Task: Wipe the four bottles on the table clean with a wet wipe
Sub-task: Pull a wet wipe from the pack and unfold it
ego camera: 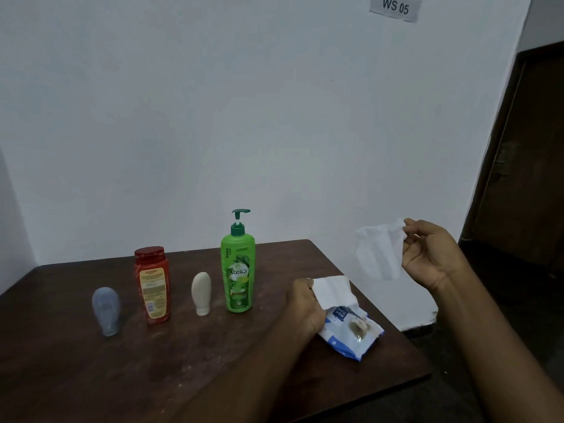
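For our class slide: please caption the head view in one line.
Right hand holds a wet wipe clear of the pack held by the left hand; four bottles stand untouched on the table.

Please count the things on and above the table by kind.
Bottles: 4 (grey bottle, red bottle, cream bottle, green bottle)
Wet wipes: 2 (loose wipe in right hand, next wipe in left hand)
Wipe pack: 1
Total: 7

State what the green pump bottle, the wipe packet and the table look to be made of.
Green pump bottle: glossy plastic, by its sheen and moulded pump. Wipe packet: thin printed plastic film, crumpled and shiny. Table: probably dark wood or veneer, matt, scuffed.
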